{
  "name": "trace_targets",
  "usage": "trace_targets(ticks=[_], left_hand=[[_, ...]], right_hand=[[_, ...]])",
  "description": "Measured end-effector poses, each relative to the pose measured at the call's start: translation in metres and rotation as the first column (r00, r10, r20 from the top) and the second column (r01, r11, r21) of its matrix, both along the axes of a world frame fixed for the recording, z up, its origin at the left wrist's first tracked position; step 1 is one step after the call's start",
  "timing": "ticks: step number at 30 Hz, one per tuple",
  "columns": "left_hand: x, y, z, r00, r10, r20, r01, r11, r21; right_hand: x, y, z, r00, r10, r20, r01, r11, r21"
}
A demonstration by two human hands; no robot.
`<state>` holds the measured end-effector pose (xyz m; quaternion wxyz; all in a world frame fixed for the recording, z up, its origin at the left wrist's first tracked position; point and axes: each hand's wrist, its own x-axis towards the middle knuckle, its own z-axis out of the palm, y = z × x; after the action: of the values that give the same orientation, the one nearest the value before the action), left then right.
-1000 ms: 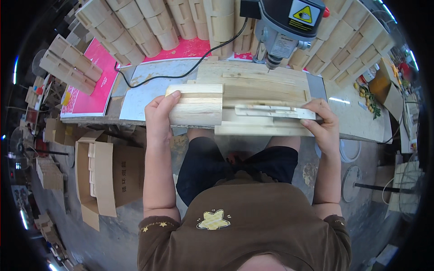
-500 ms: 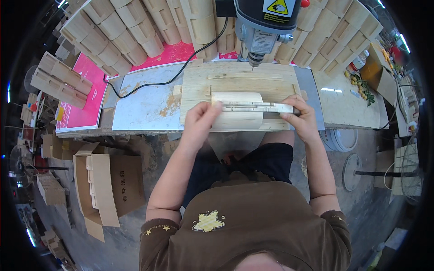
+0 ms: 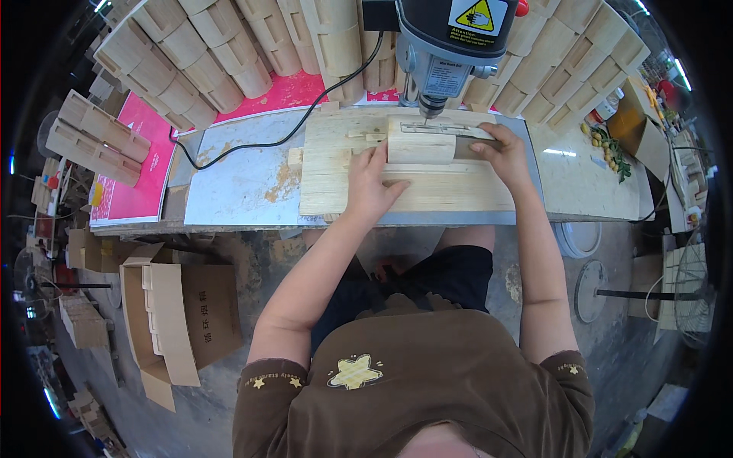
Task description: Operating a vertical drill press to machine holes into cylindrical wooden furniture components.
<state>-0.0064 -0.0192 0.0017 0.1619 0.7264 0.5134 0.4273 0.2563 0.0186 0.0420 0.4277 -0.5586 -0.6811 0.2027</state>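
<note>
A pale, rounded wooden piece (image 3: 420,149) lies on the wooden board (image 3: 336,195) under the drill press (image 3: 435,76). Along its top runs a narrow slotted strip (image 3: 447,130), whose right end sticks out past the wood. The drill's tip is just above the strip; whether they touch I cannot tell. My right hand (image 3: 507,157) pinches that right end between thumb and fingers. My left hand (image 3: 372,185) rests its fingertips against the wooden piece's left end, its thumb stretched out apart.
Stacks of similar wooden pieces (image 3: 202,65) line the bench's back. A black cable (image 3: 282,140) curves across the left side. A cardboard box (image 3: 183,313) stands on the floor at left. Leafy fruit (image 3: 607,149) lies at right beside an opened carton (image 3: 637,122).
The wooden piece and slotted strip have moved away from me, beneath the drill. My left hand has let go of the strip and shifted to the piece's left end.
</note>
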Motion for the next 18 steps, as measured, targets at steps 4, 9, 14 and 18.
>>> trace_targets(ticks=[4, 9, 14, 18], left_hand=[[-0.014, 0.013, -0.009, 0.982, 0.109, -0.154, -0.082, 0.982, 0.170], [-0.027, 0.017, -0.003, 0.979, 0.083, -0.184, -0.076, 0.996, 0.046], [-0.034, 0.019, -0.011, 0.994, 0.032, -0.106, -0.035, 0.999, -0.033], [-0.023, 0.021, -0.008, 0.989, 0.057, -0.136, -0.041, 0.992, 0.117]], right_hand=[[-0.019, 0.006, -0.005, 1.000, 0.025, -0.014, -0.025, 0.999, 0.031], [-0.029, 0.003, 0.009, 0.992, 0.045, 0.114, -0.049, 0.998, 0.032], [-0.006, 0.032, 0.099, 0.943, 0.046, -0.328, 0.053, 0.957, 0.285], [-0.053, 0.049, 0.197, 0.955, -0.146, -0.256, 0.265, 0.806, 0.530]])
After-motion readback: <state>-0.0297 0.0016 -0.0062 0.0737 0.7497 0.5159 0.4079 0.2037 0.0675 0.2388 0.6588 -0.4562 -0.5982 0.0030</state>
